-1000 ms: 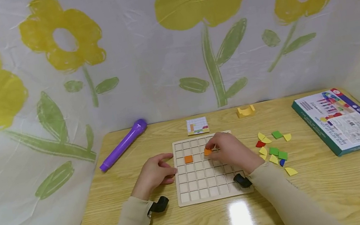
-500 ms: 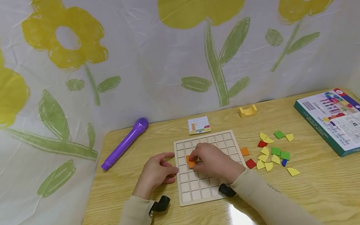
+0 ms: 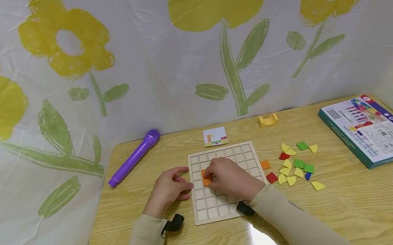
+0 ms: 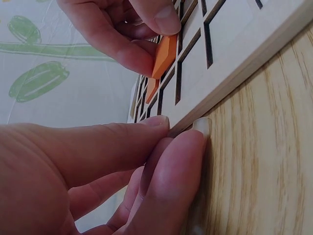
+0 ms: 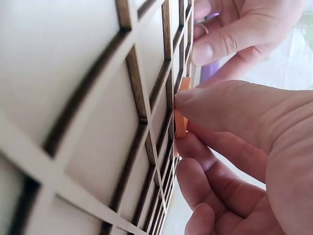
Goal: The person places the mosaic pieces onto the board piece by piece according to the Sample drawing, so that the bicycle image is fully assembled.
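A wooden grid board (image 3: 208, 213) lies flat on the table. My right hand (image 3: 232, 179) pinches an orange square tile (image 4: 165, 55) between thumb and fingers, low over a cell near the board's left side. In the left wrist view this tile is tilted. Just beyond it, another orange square tile (image 4: 152, 90) sits in its cell. At the board's left edge, my left hand (image 3: 166, 188) holds the rim, thumb on top and a finger at the side. A small card with a coloured grid pattern (image 3: 215, 136) lies behind the board.
Right of the board lie an orange tile (image 3: 265, 164), a red tile (image 3: 271, 178), green squares (image 3: 299, 163), several yellow quarter-rounds (image 3: 318, 185) and a blue piece (image 3: 308, 176). Farther out are a box (image 3: 373, 130), a yellow block (image 3: 268, 120) and a purple microphone-shaped stick (image 3: 133, 158).
My right hand has carried the orange tile leftward and nearer, to just in front of the seated orange tile. The left hand has stayed at the board's edge.
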{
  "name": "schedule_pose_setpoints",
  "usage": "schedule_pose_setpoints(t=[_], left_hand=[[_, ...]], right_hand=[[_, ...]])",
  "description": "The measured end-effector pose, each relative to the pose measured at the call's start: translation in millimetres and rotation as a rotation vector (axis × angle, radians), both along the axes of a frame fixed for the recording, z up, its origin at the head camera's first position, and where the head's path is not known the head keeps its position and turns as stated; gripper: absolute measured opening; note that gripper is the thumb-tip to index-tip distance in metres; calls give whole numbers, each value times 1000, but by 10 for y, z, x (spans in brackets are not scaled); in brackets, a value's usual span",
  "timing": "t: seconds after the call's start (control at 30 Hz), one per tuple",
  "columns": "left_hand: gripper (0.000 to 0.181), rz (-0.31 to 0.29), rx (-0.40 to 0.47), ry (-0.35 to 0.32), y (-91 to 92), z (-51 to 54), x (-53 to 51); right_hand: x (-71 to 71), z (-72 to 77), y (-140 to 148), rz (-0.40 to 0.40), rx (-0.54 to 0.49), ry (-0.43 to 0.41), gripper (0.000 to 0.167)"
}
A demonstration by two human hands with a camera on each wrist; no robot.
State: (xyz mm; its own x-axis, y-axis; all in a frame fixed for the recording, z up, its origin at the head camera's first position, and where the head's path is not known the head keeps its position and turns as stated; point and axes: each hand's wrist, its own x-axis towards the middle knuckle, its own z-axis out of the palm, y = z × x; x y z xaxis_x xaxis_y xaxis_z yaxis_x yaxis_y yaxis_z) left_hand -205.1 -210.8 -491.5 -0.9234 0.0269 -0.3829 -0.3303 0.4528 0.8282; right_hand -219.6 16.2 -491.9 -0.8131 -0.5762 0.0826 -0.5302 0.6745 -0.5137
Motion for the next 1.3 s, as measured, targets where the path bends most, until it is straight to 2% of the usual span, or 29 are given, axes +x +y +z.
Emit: schedule_pose_setpoints(t=[0.33,0.8,0.93,1.13,1.3], left_hand=[[58,-11,9,-1,18,8,3],[57,-12,9,-13,48,21,-8],[57,-16,16,-10,45,16,-17],[59,-6,7,-11,39,-2,-15],[61,11,-12,-25,18,13,-1]], right_hand=[[16,-7,-2,-8,20,19,16],[40,1,30,-10,-6,34,14],[36,20,56,-7,-13,11,15],[16,84,251,-71,-34,-43,20],[8,153,581,-127,-22,-68,24]])
